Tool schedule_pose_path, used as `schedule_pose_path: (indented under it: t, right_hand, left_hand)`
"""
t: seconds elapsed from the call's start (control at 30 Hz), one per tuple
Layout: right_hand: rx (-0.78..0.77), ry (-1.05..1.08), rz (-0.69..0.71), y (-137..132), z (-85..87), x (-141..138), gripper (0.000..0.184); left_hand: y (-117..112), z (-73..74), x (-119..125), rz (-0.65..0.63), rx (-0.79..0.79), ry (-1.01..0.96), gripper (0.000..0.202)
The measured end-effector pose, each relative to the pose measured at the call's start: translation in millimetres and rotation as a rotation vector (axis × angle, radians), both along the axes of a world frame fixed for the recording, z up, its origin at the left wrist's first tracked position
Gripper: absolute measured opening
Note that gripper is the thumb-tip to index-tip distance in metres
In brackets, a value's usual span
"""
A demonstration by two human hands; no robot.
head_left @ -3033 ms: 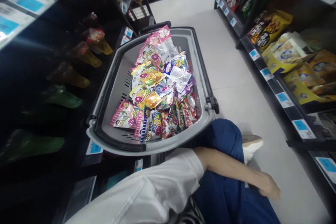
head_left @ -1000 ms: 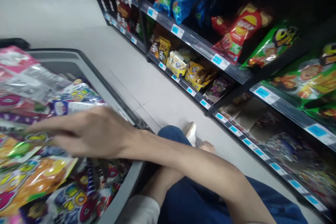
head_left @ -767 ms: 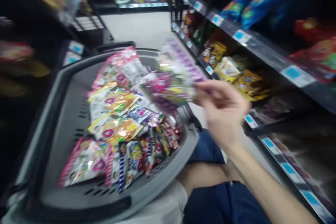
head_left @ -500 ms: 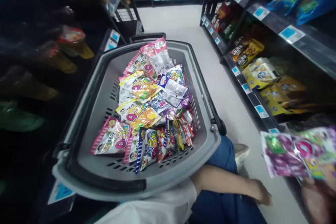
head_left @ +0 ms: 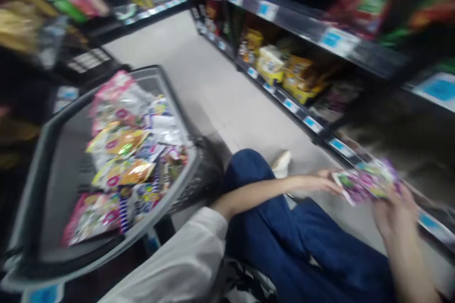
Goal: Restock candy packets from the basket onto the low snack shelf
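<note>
A purple, green and white bag of gummy candy [head_left: 366, 181] is held over the floor beside the right-hand shelf. My right hand [head_left: 396, 203] grips its right end, thumb and fingers closed on it. At the opposite end my left hand [head_left: 325, 182] has its fingertips on the bag's edge, seemingly pinching it; blur softens the detail. To the left stands a grey shopping basket [head_left: 177, 97], with several colourful candy bags [head_left: 124, 144] piled inside, pink, yellow and blue among them.
The right shelf [head_left: 284, 21] carries snack bags, with yellow packs [head_left: 272, 64] on its lower level and price tags along its edges. Another rack [head_left: 88, 49] stands behind the basket. My bent legs [head_left: 256, 213] are between the basket and the right shelf.
The view has swung right, so the basket now appears further left. My left hand has come from near my foot to the candy bag, which my right hand still holds.
</note>
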State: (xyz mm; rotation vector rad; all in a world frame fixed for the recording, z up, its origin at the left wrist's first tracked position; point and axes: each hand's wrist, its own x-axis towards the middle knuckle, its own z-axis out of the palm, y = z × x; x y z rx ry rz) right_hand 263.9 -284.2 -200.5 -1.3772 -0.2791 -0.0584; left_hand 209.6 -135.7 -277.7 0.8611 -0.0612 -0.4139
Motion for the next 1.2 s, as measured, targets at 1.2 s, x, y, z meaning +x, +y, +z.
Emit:
schedule_pose_path:
  t: [1.2]
  right_hand:
    - [-0.305, 0.097, -0.296, -34, -60.6, -13, 0.049]
  left_hand:
    - [-16, 0.2, -23, 0.142, 0.508, 0.060, 0.054]
